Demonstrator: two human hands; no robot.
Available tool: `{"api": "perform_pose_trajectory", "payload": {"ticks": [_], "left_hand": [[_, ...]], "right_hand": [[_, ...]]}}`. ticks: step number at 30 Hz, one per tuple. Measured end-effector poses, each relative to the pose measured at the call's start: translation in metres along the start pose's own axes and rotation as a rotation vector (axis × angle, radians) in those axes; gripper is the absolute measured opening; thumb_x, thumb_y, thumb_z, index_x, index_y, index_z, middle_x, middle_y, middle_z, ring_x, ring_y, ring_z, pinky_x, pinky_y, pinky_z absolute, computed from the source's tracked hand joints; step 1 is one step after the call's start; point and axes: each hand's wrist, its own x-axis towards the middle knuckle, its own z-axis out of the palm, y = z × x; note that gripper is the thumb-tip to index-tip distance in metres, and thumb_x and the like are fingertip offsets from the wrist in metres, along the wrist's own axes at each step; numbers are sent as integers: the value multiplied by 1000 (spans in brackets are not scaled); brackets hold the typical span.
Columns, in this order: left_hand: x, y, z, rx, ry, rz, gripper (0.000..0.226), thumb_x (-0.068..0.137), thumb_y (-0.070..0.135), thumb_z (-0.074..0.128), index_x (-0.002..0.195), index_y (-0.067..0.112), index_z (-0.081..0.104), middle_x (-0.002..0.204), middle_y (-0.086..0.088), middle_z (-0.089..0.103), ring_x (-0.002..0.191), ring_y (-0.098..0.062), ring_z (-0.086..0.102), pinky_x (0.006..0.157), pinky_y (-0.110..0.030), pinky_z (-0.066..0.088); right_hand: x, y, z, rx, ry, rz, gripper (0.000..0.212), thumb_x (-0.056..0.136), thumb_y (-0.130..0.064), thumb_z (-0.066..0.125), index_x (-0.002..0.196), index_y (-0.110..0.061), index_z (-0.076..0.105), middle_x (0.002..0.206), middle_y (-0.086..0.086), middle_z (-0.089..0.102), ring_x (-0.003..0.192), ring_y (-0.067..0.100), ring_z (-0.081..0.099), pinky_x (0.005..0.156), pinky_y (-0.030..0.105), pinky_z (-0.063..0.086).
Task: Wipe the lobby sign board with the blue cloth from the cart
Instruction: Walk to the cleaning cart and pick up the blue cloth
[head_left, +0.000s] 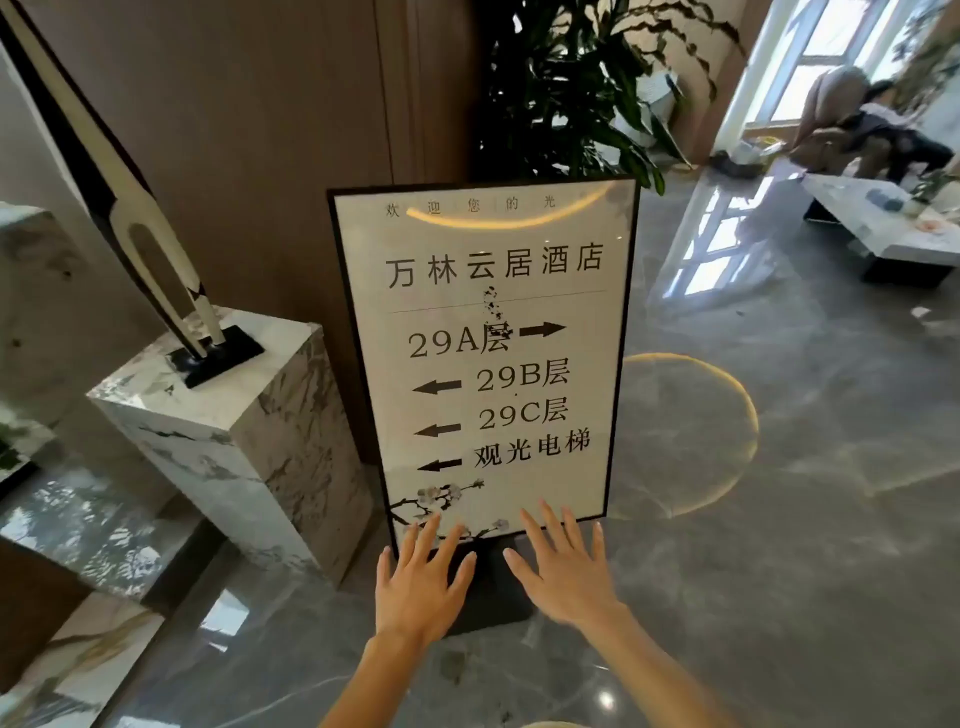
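The lobby sign board (566, 291) stands upright on a dark base in the middle of the head view, white with a black frame, black lettering and arrows. A patch of dark specks (492, 304) sits on its glass near the centre. My left hand (421, 582) and my right hand (563, 564) are held out flat in front of the board's lower edge, fingers spread, both holding nothing. No blue cloth or cart is in view.
A marble pedestal (249, 426) with a black-and-white sculpture (135, 208) stands left of the board. A tall plant (571, 88) rises behind it. At the far right sit a low marble table (883, 228) and a person (883, 124). Glossy grey floor (779, 519) lies to the right.
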Motion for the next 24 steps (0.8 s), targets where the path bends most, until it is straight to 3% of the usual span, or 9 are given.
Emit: {"api": "perform_pose_trajectory", "payload": {"ticks": [8, 15, 24], "left_hand": [[1, -12, -1, -3, 0, 67, 62, 95, 72, 12, 153, 50, 18, 166, 14, 11, 154, -13, 1, 123, -51, 5], [1, 1, -3, 34, 67, 111, 61, 96, 70, 14, 152, 47, 26, 167, 12, 12, 154, -15, 3, 123, -47, 8], [-3, 41, 0, 133, 120, 116, 66, 93, 73, 4, 154, 51, 11, 167, 13, -1, 154, -15, -9, 123, -48, -3]], "right_hand": [[-21, -6, -2, 72, -17, 59, 70, 98, -70, 11, 159, -38, 5, 170, -6, 4, 157, 18, -1, 125, 56, 5], [-32, 1, -9, 115, 186, 35, 60, 103, -61, 20, 153, -31, 33, 161, -6, 34, 149, 15, 29, 120, 44, 29], [-41, 31, -17, 125, 242, -1, 68, 101, -66, 15, 160, -33, 9, 170, -3, 6, 157, 18, 3, 127, 47, 14]]}}
